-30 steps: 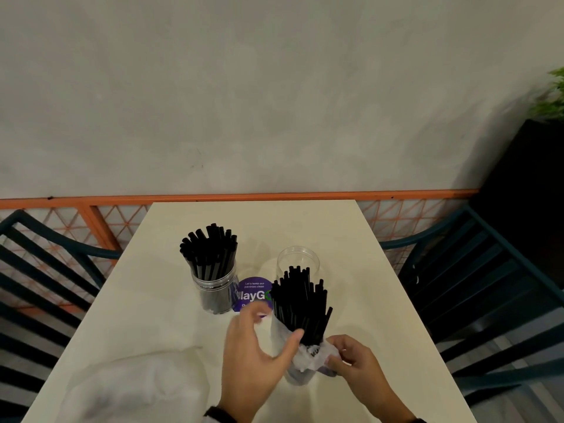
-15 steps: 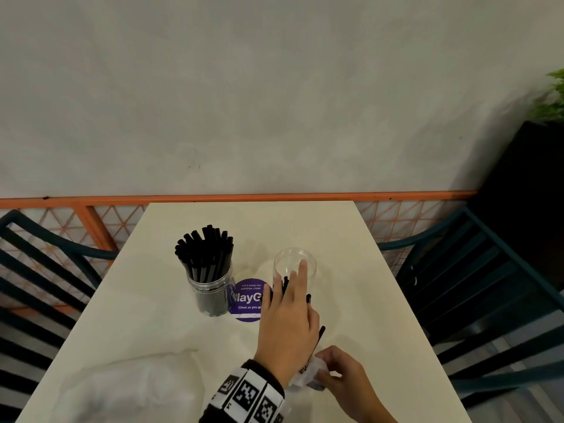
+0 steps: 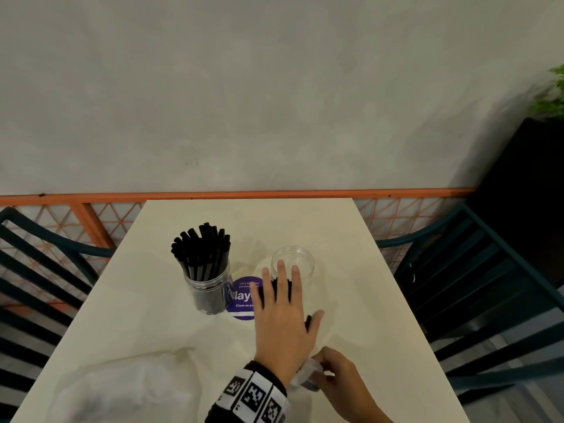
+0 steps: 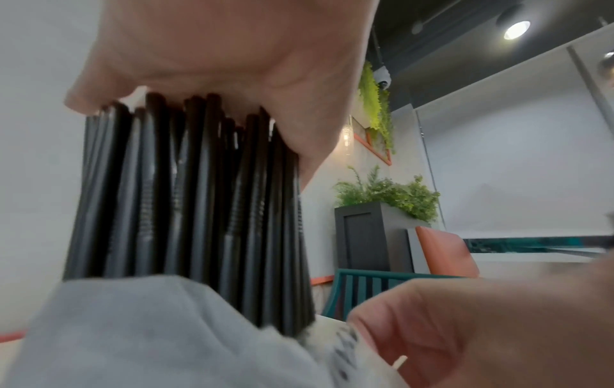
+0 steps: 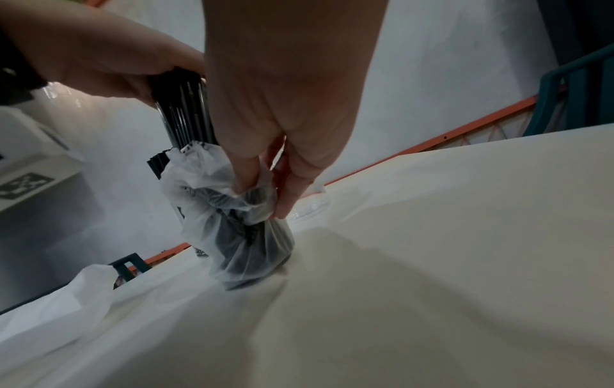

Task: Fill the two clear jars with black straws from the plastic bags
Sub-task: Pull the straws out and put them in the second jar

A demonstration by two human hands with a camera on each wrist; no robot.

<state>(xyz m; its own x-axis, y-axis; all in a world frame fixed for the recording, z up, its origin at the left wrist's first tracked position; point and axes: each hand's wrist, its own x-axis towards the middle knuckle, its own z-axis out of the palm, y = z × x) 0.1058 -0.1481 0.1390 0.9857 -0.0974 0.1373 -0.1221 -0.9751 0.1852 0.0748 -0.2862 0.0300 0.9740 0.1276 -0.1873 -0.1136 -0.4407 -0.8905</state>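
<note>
At the lower left of the head view a crumpled translucent white plastic bag [image 3: 100, 383] is lying flat on the cream-coloured bench [image 3: 351, 239]. Right of it, in the middle left of the frame, the first clear plastic jar [image 3: 210, 293] is standing upright, already packed with black straws [image 3: 203, 250] sticking out above its rim. A round purple sticker [image 3: 242, 296] is sitting on the bench just beside that jar. Next, the left hand [image 3: 282, 315] is resting palm-down on top of an upright bundle of black straws [image 4: 186, 199], its fingers [image 3: 281, 271] lying straight and spread over the straw tips rather than curling round them. Just beyond those fingertips, toward the upper centre of the frame, the second clear jar [image 3: 293, 262] is standing empty with its mouth facing up. At the lower right, the right hand [image 3: 338, 377] is pinching the bunched neck of a thin white plastic bag [image 5: 232, 223], its fingers [image 5: 249, 170] and thumb clamped on the film, with the bag's foot sitting on the bench. The bundle's long axis is standing vertical, matching the jar's opening, and the empty jar is lying straight ahead of the left hand, which is the nearer one; judging by this, peeling the bag downward and carrying the bundle forward looks like the step in hand.
</note>
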